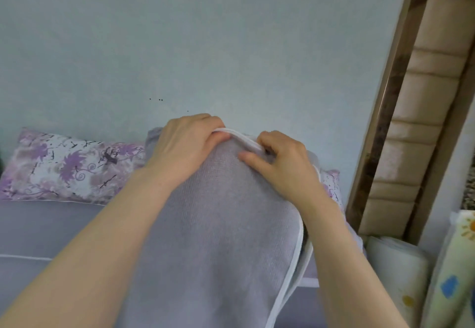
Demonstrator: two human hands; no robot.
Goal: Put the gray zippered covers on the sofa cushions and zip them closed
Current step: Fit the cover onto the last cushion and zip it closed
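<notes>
A large cushion in a gray knit cover [216, 230] stands on end in front of me on the sofa. A white zipper band [295, 258] runs along its top and down its right edge, and the seam gapes open lower right. My left hand [183, 145] grips the cover's top edge, fingers curled over the white band. My right hand [280, 163] pinches the white band just to the right, thumb lying on the gray face. The zipper slider is hidden.
The gray sofa seat [38, 227] with white piping stretches left. A purple floral pillow [69, 166] leans on the pale wall behind. On the right stand a brown frame with beige padding [421, 101], a white roll [395, 271] and a printed mat [455, 276].
</notes>
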